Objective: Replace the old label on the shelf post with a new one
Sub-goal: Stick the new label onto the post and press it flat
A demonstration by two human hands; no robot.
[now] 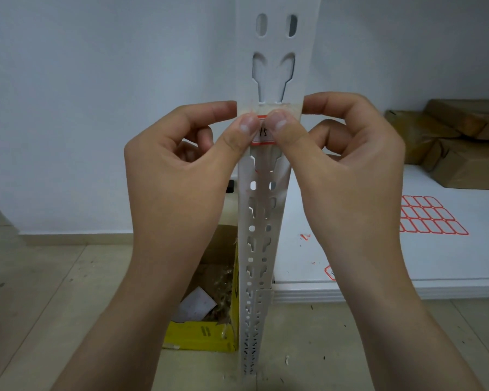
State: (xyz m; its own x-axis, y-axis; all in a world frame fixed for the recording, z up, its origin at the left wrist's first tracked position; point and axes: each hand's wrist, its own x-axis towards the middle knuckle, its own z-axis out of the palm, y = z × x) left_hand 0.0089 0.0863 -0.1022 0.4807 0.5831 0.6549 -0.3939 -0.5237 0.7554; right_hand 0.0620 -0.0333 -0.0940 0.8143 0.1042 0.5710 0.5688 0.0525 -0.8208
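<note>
Nearly done: both thumbs pressing a red-edged label onto the shelf post.
My left hand and right hand fingers pinch narrow around the post; only smoothing looks left, label sheet spare on the shelf.

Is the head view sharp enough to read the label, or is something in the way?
Head view: even soft light, no glare; both thumbs cover most of the label, writing unreadable; wide-angle lens bows the post; red blur at the lower left edge.
</note>
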